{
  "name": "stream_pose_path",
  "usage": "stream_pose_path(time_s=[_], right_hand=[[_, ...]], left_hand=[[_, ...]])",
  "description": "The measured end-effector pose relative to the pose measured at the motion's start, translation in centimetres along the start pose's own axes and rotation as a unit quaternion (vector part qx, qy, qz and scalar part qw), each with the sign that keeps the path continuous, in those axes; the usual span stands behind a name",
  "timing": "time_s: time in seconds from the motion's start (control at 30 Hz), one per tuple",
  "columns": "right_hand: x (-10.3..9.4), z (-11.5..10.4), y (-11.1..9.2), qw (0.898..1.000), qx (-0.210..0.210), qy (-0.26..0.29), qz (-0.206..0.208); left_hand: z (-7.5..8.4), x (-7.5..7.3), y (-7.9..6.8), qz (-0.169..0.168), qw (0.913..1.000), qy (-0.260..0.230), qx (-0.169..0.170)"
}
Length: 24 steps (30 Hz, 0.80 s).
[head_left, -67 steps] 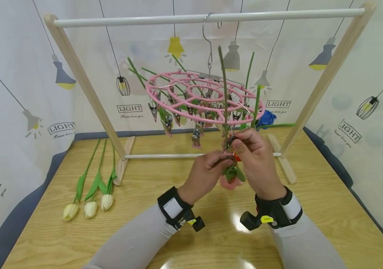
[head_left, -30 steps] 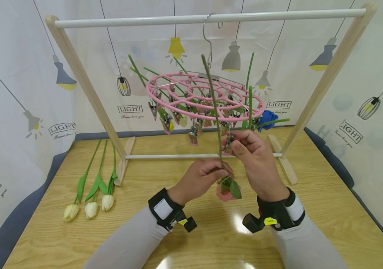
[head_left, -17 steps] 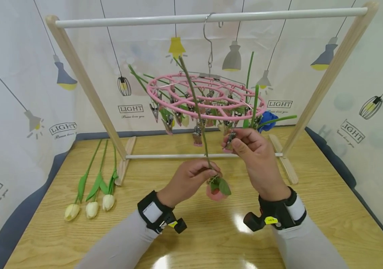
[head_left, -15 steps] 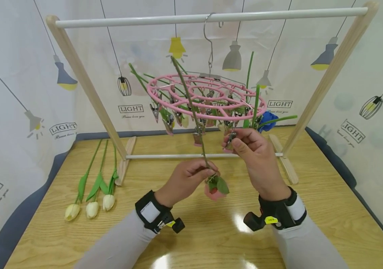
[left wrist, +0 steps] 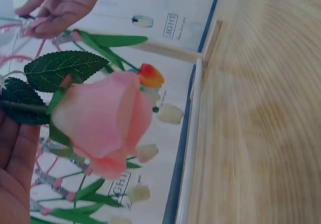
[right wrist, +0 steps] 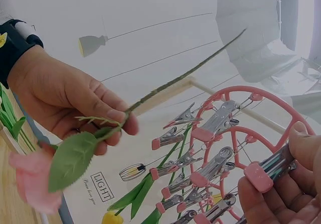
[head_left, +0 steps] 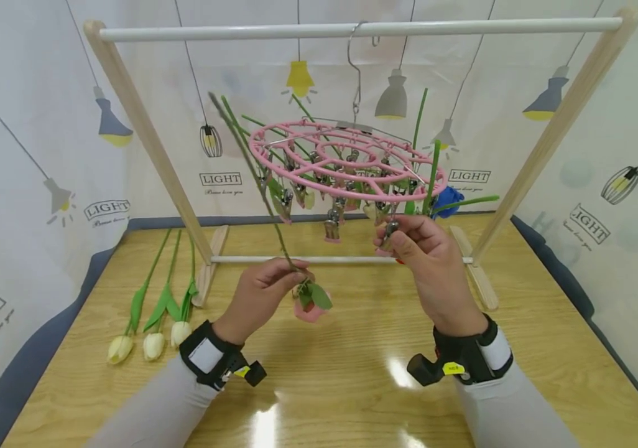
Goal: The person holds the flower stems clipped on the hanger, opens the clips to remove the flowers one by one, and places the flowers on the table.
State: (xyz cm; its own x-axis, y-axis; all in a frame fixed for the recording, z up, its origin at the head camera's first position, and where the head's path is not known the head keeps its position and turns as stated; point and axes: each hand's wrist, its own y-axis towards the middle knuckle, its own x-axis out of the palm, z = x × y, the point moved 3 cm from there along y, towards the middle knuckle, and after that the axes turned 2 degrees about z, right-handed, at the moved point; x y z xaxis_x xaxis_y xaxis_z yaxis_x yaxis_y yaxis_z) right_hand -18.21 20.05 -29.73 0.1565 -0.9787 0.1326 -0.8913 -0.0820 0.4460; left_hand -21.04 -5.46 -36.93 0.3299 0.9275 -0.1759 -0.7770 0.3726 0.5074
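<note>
Pink rose (head_left: pixel 311 309) head-down over the table (head_left: pixel 352 367), well apart from the clip (right wrist: pixel 259 178).
Left hand (head_left: pixel 258 292) pinches its stem (right wrist: pixel 155 92) near the leaves (head_left: pixel 321 297); the long free end leans beside the pink hanger (head_left: pixel 376 193) and could snag neighbouring clips (head_left: pixel 332 226) if swung across. Right hand (head_left: pixel 438 267) grips the clip; whether its mouth is parted is hard to tell. A shallow bite on the stem might let the rose slip.

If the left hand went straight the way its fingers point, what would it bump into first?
Probably the pinched clip in the right hand. Depth is hard to judge, though, so the hanging clip might come first.
</note>
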Motion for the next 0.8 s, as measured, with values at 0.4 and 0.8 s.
stream_pose_path(time_s=[0.4,0.8], right_hand=[[0.0,0.0,0.0,1.0,0.007,-0.005,0.005],[0.1,0.2,0.0,1.0,0.006,0.0,0.002]], left_hand=[[-0.8,-6.8,-2.5,0.072,0.9918,0.082,-0.067],[-2.6,-12.0,-4.6,0.114,0.9304,0.231,-0.261]])
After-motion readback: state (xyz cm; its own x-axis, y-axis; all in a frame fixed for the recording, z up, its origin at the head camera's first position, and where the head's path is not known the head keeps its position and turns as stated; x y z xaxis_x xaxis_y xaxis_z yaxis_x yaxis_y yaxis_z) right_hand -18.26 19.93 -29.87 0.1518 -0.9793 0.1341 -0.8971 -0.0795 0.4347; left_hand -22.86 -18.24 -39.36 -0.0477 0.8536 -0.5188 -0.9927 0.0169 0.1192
